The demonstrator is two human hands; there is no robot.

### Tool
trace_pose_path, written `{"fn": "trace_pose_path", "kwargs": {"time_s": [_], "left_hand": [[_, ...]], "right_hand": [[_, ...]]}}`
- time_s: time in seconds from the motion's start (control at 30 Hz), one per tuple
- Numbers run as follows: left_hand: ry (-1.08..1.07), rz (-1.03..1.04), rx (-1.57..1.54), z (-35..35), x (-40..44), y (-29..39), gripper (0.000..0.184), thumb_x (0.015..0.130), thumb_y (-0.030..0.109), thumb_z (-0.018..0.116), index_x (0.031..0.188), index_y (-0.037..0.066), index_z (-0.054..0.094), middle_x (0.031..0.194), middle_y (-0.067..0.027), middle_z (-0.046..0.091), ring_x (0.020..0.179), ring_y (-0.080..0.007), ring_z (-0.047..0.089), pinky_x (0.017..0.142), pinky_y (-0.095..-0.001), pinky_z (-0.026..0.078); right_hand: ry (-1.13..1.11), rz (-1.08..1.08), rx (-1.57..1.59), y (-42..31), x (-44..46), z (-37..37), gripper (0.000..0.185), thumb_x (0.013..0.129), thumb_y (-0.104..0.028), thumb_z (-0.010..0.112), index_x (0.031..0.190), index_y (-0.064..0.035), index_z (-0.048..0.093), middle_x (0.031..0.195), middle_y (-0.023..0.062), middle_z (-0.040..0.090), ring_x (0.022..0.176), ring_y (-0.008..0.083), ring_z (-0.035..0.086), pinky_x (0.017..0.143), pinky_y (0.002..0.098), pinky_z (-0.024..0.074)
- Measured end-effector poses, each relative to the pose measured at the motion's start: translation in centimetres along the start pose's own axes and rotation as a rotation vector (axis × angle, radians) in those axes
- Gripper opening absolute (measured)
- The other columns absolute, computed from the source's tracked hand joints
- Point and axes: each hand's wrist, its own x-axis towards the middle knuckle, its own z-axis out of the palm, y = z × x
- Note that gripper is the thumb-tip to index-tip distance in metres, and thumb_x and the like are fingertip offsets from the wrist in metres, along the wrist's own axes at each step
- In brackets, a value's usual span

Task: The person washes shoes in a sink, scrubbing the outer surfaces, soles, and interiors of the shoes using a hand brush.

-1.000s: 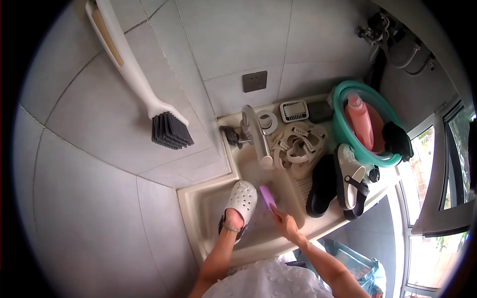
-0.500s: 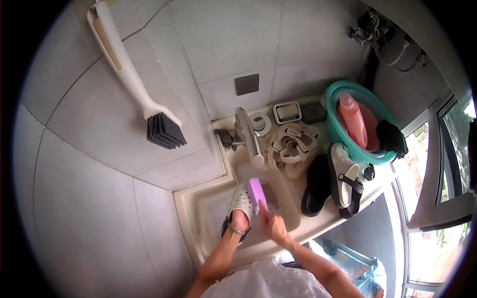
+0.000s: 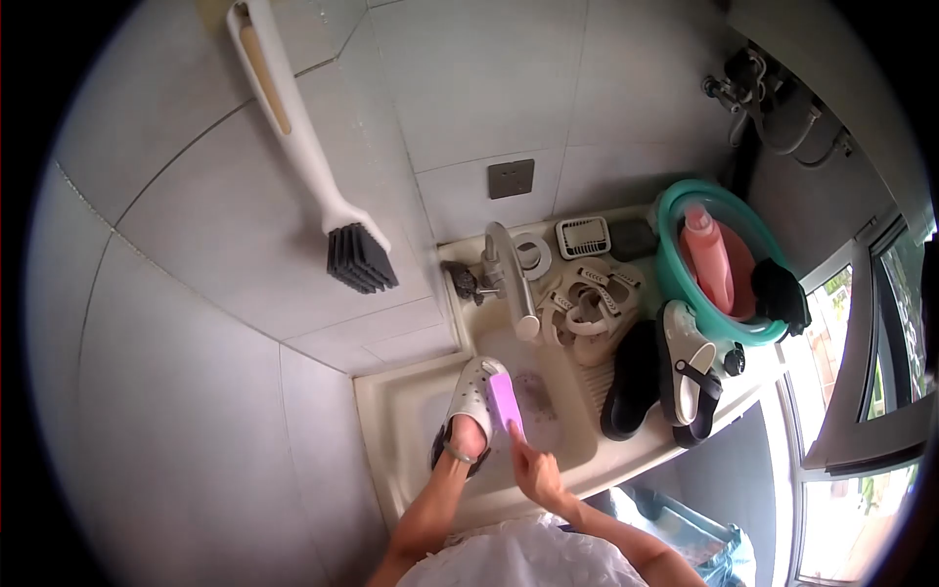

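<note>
My left hand [image 3: 469,436] is pushed into the opening of a white clog [image 3: 471,392] with small holes, holding it over the sink basin [image 3: 558,430]. Its fingers are hidden inside the shoe. In my right hand [image 3: 536,474] is a purple scrub brush [image 3: 506,401], its head lying against the right side of the clog's toe. The index finger stretches along the brush while the other fingers curl under. Dark spots and some suds show in the basin beside the clog.
Above the basin is a metal faucet [image 3: 513,284]. To its right lie beige sandals [image 3: 599,303], a black shoe [image 3: 634,382] and another white clog [image 3: 682,357]. A teal basin [image 3: 675,269] holds a pink bottle [image 3: 709,259]. A white-handled brush [image 3: 313,166] hangs on the left wall.
The purple brush has slid down along the clog's side, toward me. The whole view has shifted slightly, so the surroundings sit further right and lower. Both hands keep their holds.
</note>
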Motion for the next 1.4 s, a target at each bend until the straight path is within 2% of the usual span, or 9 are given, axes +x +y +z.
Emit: {"fn": "trace_pose_path", "kwargs": {"time_s": [0.27, 0.47, 0.67, 0.83, 1.0, 1.17, 1.23, 1.37, 1.4], "left_hand": [[-0.009, -0.147, -0.291, -3.1, -1.8, -1.0, 0.048, 0.103, 0.032, 0.031, 0.141, 0.005, 0.042, 0.147, -0.0076, 0.042, 0.134, -0.0246, 0.04, 0.117, -0.041, 0.028], [-0.001, -0.086, -0.301, -1.0, -3.5, 1.1, 0.049, 0.1, 0.033, 0.031, 0.138, 0.004, 0.046, 0.142, -0.0104, 0.048, 0.131, -0.0274, 0.044, 0.115, -0.0417, 0.03], [0.015, -0.074, -0.369, -2.6, -1.2, 0.2, 0.05, 0.1, 0.034, 0.032, 0.137, 0.004, 0.047, 0.141, -0.0122, 0.049, 0.13, -0.0294, 0.045, 0.114, -0.0425, 0.031], [-0.01, -0.115, -0.354, -0.8, 0.6, -1.2, 0.039, 0.099, 0.028, 0.04, 0.127, 0.003, 0.053, 0.127, -0.0125, 0.057, 0.116, -0.0308, 0.054, 0.104, -0.043, 0.041], [0.069, -0.14, -0.285, 1.1, -0.8, -3.6, 0.04, 0.1, 0.031, 0.037, 0.128, 0.005, 0.052, 0.127, -0.0096, 0.058, 0.117, -0.0264, 0.053, 0.104, -0.0408, 0.04], [-0.031, -0.092, -0.257, 2.5, -0.6, -0.4, 0.039, 0.101, 0.031, 0.038, 0.126, 0.005, 0.054, 0.125, -0.0066, 0.059, 0.115, -0.0244, 0.054, 0.104, -0.039, 0.04], [-0.107, -0.146, -0.253, 2.0, -0.7, -1.2, 0.037, 0.101, 0.032, 0.039, 0.124, 0.007, 0.055, 0.119, -0.0058, 0.06, 0.11, -0.0236, 0.055, 0.1, -0.037, 0.043], [-0.249, -0.143, -0.189, 2.0, -2.2, 0.6, 0.045, 0.101, 0.035, 0.035, 0.134, 0.008, 0.049, 0.136, -0.0085, 0.052, 0.121, -0.0281, 0.051, 0.105, -0.0437, 0.04], [-0.032, -0.103, -0.234, 1.4, -1.5, 0.7, 0.047, 0.102, 0.034, 0.034, 0.136, 0.006, 0.047, 0.137, -0.0099, 0.051, 0.124, -0.0292, 0.049, 0.108, -0.0449, 0.037]], "right_hand": [[-0.136, 0.421, -0.022, 5.5, 6.2, 0.0, 0.041, 0.093, -0.021, 0.052, 0.133, -0.0253, 0.055, 0.076, 0.0288, 0.059, 0.077, 0.0446, 0.063, 0.065, 0.0495, 0.0494], [-0.228, 0.536, -0.364, 12.9, 1.0, 3.5, 0.031, 0.091, -0.026, 0.051, 0.117, -0.0166, 0.066, 0.087, 0.0256, 0.066, 0.085, 0.0465, 0.062, 0.074, 0.0511, 0.0526], [-0.384, 0.581, -0.09, 4.1, -0.5, -3.0, 0.037, 0.095, -0.021, 0.046, 0.129, -0.0154, 0.058, 0.083, 0.0237, 0.062, 0.073, 0.035, 0.063, 0.071, 0.0389, 0.0506], [-0.056, -0.069, 0.003, 0.4, -2.3, -4.3, 0.046, 0.092, -0.005, 0.052, 0.137, -0.0163, 0.052, 0.064, 0.0222, 0.056, 0.057, 0.0387, 0.06, 0.055, 0.0415, 0.0472], [-0.053, 0.26, -0.022, 1.5, 1.8, -3.1, 0.048, 0.093, -0.008, 0.051, 0.14, -0.0138, 0.046, 0.064, 0.026, 0.055, 0.057, 0.0425, 0.059, 0.05, 0.0427, 0.0449], [0.161, -0.296, -0.065, 1.7, -0.8, -1.7, 0.048, 0.092, -0.008, 0.05, 0.14, -0.0126, 0.046, 0.068, 0.026, 0.056, 0.061, 0.0398, 0.063, 0.051, 0.0446, 0.0455], [-0.034, 0.161, -0.031, 1.4, 1.2, -2.3, 0.046, 0.094, -0.008, 0.05, 0.14, -0.0121, 0.047, 0.067, 0.0244, 0.056, 0.057, 0.0378, 0.062, 0.05, 0.042, 0.045], [-0.064, 0.177, 0.05, 0.5, 2.7, -3.3, 0.047, 0.096, -0.009, 0.05, 0.142, -0.0135, 0.044, 0.062, 0.023, 0.05, 0.042, 0.0271, 0.049, 0.049, 0.0342, 0.0434], [-0.072, 0.085, 0.044, 0.3, 1.5, -3.6, 0.049, 0.095, -0.01, 0.051, 0.143, -0.0145, 0.043, 0.059, 0.0228, 0.049, 0.044, 0.0235, 0.054, 0.049, 0.0336, 0.044]]}}
